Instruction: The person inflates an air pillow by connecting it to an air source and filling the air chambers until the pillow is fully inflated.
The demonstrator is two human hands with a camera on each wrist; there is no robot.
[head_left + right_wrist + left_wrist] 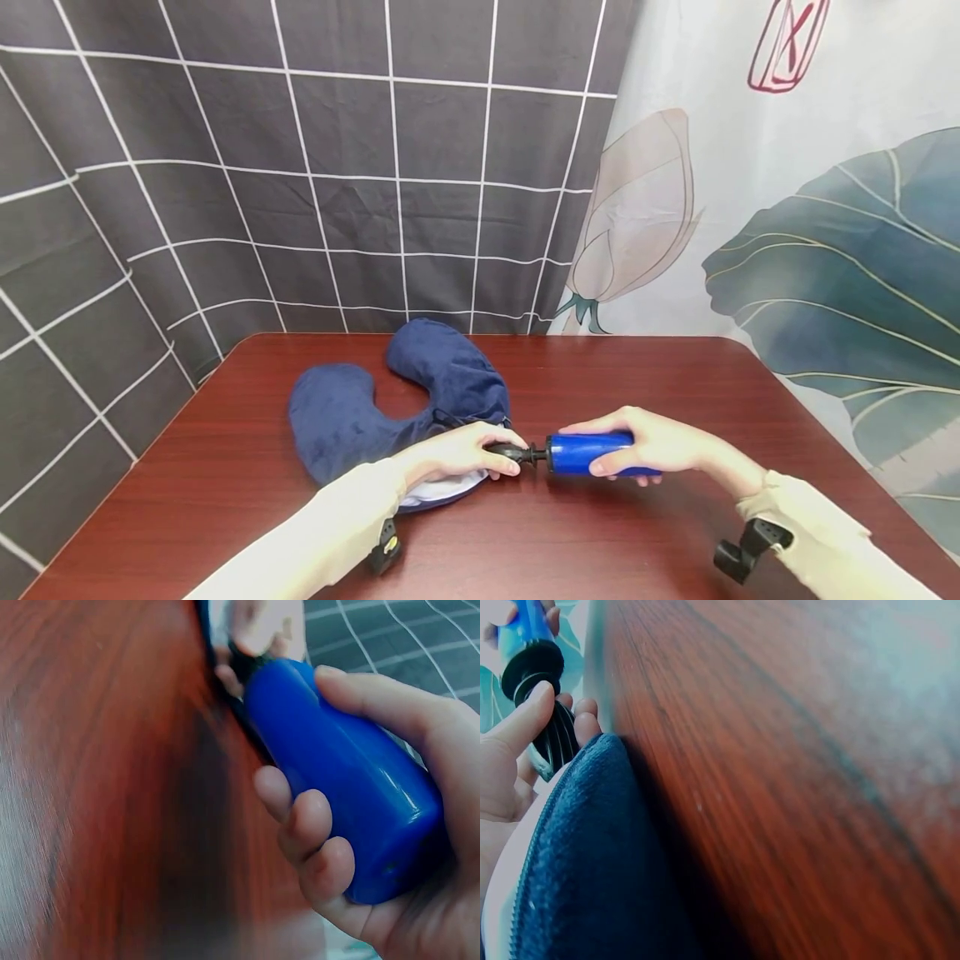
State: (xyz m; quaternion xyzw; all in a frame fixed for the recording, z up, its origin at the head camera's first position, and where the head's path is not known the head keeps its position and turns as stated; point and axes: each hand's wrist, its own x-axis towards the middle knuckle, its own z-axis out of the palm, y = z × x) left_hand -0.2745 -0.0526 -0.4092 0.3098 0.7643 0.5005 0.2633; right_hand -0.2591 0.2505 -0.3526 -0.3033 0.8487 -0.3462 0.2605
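Both hands hold a blue hand pump (577, 454) level, low over the front middle of the table. My left hand (468, 454) grips its black ribbed end (555, 739), thumb on one side and fingers on the other. Around the blue barrel (345, 780) curl the fingers and thumb of my right hand (656, 442). A short black rod shows between barrel and ribbed end. Beneath and behind the left hand lies a navy U-shaped neck pillow (341, 421), its zip (544, 814) open along the near edge and white material (450, 487) showing there.
The reddish-brown wooden table (637, 375) extends around the pillow. Behind it hangs a dark grey cloth with a white grid (337, 208), and a white cloth with a leaf print (847, 275) hangs at the right. Each sleeve carries a black wrist camera (750, 550).
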